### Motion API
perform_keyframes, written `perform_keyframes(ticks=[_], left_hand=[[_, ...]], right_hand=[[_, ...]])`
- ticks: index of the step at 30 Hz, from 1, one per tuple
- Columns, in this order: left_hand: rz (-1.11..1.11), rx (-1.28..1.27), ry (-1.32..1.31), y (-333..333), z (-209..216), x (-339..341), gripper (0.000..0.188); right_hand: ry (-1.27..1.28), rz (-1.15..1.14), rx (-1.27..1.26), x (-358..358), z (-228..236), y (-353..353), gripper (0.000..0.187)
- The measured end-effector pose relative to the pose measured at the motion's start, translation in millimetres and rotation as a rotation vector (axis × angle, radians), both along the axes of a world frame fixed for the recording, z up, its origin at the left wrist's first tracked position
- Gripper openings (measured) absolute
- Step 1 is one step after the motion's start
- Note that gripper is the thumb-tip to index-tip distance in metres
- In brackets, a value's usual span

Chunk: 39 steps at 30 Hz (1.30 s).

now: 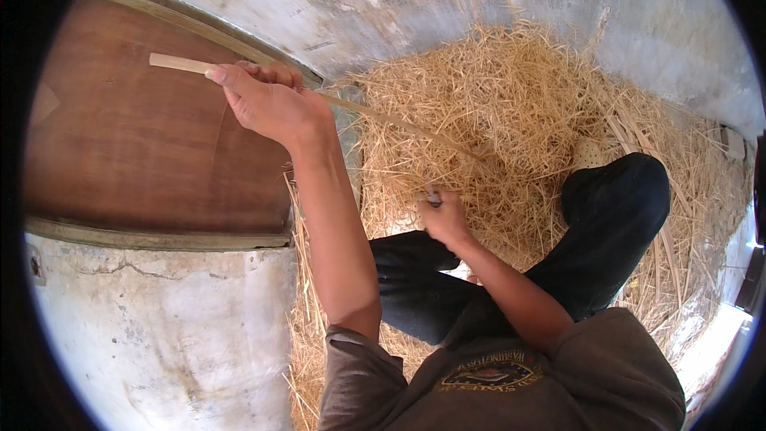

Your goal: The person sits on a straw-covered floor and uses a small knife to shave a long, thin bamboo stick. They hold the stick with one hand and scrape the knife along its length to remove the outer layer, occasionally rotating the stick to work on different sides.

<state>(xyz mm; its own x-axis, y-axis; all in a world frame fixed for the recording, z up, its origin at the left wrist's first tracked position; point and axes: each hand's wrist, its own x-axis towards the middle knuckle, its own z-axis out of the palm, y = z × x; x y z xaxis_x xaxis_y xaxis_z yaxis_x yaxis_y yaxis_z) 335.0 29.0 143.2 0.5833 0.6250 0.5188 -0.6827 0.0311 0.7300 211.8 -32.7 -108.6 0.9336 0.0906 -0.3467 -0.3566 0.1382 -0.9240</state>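
My left hand (271, 96) is raised at the upper left, its fingers closed around a long, thin, pale strip (177, 62) that looks like split bamboo. One end sticks out past the thumb. From the other side of the hand the strip (387, 118) slants down to the right, over a heap of pale shavings (495, 88). Lower, in front of my bent legs, my right hand (447, 219) is closed on a small tool (433, 197) with a dark part and a greyish tip. Its exact kind is too small and blurred to tell.
A brown wooden door (159, 128) in a frame stands on the left, beside a stained, cracked whitish wall (159, 319). Long loose strips (666, 215) lie right of my knee (638, 183). A pale, dotted object (589, 154) sits partly in the shavings.
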Motion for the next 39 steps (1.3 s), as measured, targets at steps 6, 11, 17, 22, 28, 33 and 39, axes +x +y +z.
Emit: perform_keyframes(ticks=[6, 11, 17, 22, 28, 33, 39], left_hand=[[-0.035, 0.011, -0.028, 1, -1, -3, 0.046], [-0.011, 0.014, -0.015, -14, 0, 3, 0.046], [-0.104, -0.012, 0.010, 0, 1, 10, 0.050], [-0.407, -0.028, 0.054, 14, 9, 3, 0.058], [-0.050, -0.001, 0.146, 2, -11, 1, 0.057], [0.023, -0.149, 0.109, 1, -9, -5, 0.055], [0.077, -0.274, 0.093, 8, -14, -3, 0.054]], right_hand=[[-0.277, 0.012, -0.089, -1, 44, -7, 0.020], [-0.283, -0.244, -0.385, -2, -95, 1, 0.018], [0.282, -0.066, -0.070, -11, -128, -47, 0.011], [-0.081, 0.032, -0.037, -10, 2, -27, 0.026], [-0.309, 0.108, 0.114, -4, 83, -3, 0.020], [-0.230, 0.019, 0.006, -4, 20, 10, 0.019], [-0.287, 0.049, 0.055, 2, 83, 10, 0.021]])
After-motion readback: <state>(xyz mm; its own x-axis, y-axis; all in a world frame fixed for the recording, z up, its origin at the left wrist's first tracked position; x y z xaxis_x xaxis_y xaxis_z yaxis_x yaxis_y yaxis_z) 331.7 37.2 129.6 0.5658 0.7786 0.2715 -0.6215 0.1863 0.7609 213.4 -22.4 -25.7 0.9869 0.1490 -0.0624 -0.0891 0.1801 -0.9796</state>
